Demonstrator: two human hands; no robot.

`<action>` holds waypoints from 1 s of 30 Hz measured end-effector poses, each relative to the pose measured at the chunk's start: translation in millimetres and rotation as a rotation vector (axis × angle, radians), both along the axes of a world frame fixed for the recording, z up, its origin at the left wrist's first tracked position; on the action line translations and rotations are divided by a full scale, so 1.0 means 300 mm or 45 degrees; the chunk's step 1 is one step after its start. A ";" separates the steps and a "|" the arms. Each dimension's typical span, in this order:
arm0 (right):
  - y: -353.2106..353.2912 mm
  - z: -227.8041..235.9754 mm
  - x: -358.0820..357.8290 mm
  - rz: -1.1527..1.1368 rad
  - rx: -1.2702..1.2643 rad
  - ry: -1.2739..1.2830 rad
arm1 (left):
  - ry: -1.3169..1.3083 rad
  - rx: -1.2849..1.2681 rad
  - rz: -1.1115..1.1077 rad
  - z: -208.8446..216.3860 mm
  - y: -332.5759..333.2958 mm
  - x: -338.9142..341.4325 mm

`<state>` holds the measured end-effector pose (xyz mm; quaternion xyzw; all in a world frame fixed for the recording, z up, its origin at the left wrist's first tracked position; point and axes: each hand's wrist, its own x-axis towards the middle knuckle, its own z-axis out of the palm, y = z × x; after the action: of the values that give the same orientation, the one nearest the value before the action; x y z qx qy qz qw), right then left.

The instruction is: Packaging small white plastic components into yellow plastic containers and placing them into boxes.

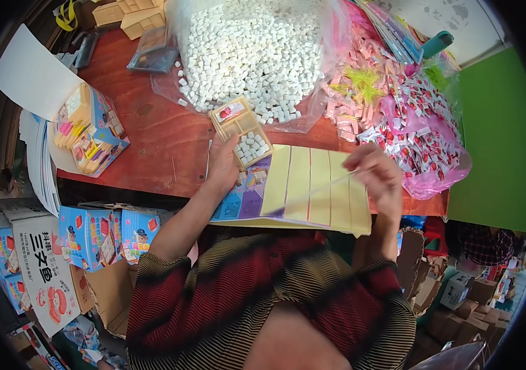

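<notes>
While the left hand [223,166] lies flat with its fingers spread on the near end of a printed card [244,192], the right hand [377,176] is pinched shut on the end of a thin pale strip [318,190] that runs slantwise across the yellow tape strips [315,185] lined up on that card. The card sits between the two hands, its near edge hanging over the edge of the red wooden table [158,132].

Just beyond the left fingertips, touching the card's far edge, rests a clear plastic tray [242,131] with several compartments; the compartment nearest the hand holds small white cubes, and a far one holds a small red and white packet. Beyond the tray, a large clear bag of white cubes [256,49] spreads open. Beyond the right hand lie a heap of pink wrapped sweets [352,92] and a pink bag of red and white packets [423,135].

Well to the left of the left hand, an open blue box [93,132] shows rows of coloured pieces. Below the table edge, near the left elbow, stand more blue boxes [106,234].
</notes>
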<state>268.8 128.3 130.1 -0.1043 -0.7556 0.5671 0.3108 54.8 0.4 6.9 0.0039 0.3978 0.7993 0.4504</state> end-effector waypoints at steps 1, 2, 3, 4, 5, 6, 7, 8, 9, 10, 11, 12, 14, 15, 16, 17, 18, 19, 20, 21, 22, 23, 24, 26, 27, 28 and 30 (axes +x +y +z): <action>0.010 0.013 0.017 -0.090 -0.302 0.175 | 0.000 0.008 -0.011 -0.005 0.005 0.003; 0.025 0.022 0.017 -0.097 -0.294 0.177 | 0.057 0.035 0.005 -0.013 0.008 0.007; 0.052 0.028 0.012 -0.264 -0.442 0.331 | 0.116 0.062 0.009 -0.015 0.018 0.014; 0.077 0.031 -0.001 -0.423 -0.593 0.488 | 0.120 0.068 -0.002 -0.011 0.022 0.020; 0.076 0.015 -0.048 -0.545 -0.627 0.338 | 0.108 0.051 -0.011 -0.002 0.026 0.027; 0.078 -0.015 -0.094 -0.498 -0.741 0.240 | 0.095 0.036 -0.023 0.009 0.031 0.034; 0.064 -0.052 -0.154 -0.383 -0.856 0.403 | 0.098 0.045 -0.043 0.024 0.044 0.047; 0.056 -0.082 -0.206 -0.356 -0.930 0.397 | 0.048 0.082 -0.064 0.047 0.052 0.063; 0.049 -0.103 -0.238 -0.246 -0.976 0.414 | -0.004 0.121 -0.088 0.064 0.062 0.082; 0.020 -0.091 -0.270 -0.188 -0.994 0.401 | 0.056 0.077 -0.081 0.067 0.061 0.094; 0.000 -0.091 -0.294 -0.164 -1.025 0.400 | 0.058 0.082 -0.081 0.059 0.064 0.091; -0.007 -0.113 -0.308 -0.204 -1.003 0.382 | -0.051 0.069 -0.107 0.068 0.067 0.090; 0.000 -0.156 -0.315 -0.248 -0.979 0.364 | -0.041 0.054 -0.083 0.091 0.074 0.108; 0.004 -0.165 -0.319 -0.292 -0.925 0.296 | -0.042 0.054 -0.082 0.091 0.067 0.107; 0.008 -0.175 -0.322 -0.337 -0.870 0.229 | -0.006 0.086 -0.140 0.089 0.060 0.105; 0.013 -0.189 -0.325 -0.339 -0.870 0.227 | 0.029 0.118 -0.199 0.087 0.056 0.103; 0.017 -0.202 -0.329 -0.363 -0.832 0.198 | 0.027 0.119 -0.201 0.082 0.054 0.104; 0.021 -0.214 -0.333 -0.386 -0.794 0.168 | -0.071 0.130 -0.153 0.070 0.055 0.106; 0.025 -0.222 -0.335 -0.390 -0.793 0.168 | -0.169 0.141 -0.104 0.061 0.055 0.108; 0.032 -0.230 -0.335 -0.392 -0.746 0.118 | -0.171 0.143 -0.110 0.055 0.057 0.112; 0.036 -0.238 -0.334 -0.394 -0.700 0.069 | -0.175 0.120 -0.078 0.049 0.057 0.117; 0.040 -0.248 -0.331 -0.399 -0.697 0.070 | -0.178 0.097 -0.046 0.047 0.060 0.120; 0.040 -0.257 -0.330 -0.419 -0.605 0.041 | -0.178 0.097 -0.049 0.050 0.062 0.122; 0.037 -0.264 -0.328 -0.442 -0.511 0.013 | -0.216 0.118 -0.077 0.062 0.067 0.126; 0.032 -0.264 -0.332 -0.452 -0.509 0.024 | -0.213 0.119 -0.076 0.064 0.069 0.126; 0.026 -0.262 -0.335 -0.462 -0.507 0.035 | -0.235 0.147 -0.068 0.066 0.071 0.126; 0.006 -0.248 -0.341 -0.475 -0.515 0.050 | -0.257 0.176 -0.062 0.072 0.073 0.129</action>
<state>166.6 129.9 55.7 -0.2906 -0.5887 0.6412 0.3973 93.7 22.3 28.5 -0.0361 0.2941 0.8100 0.5061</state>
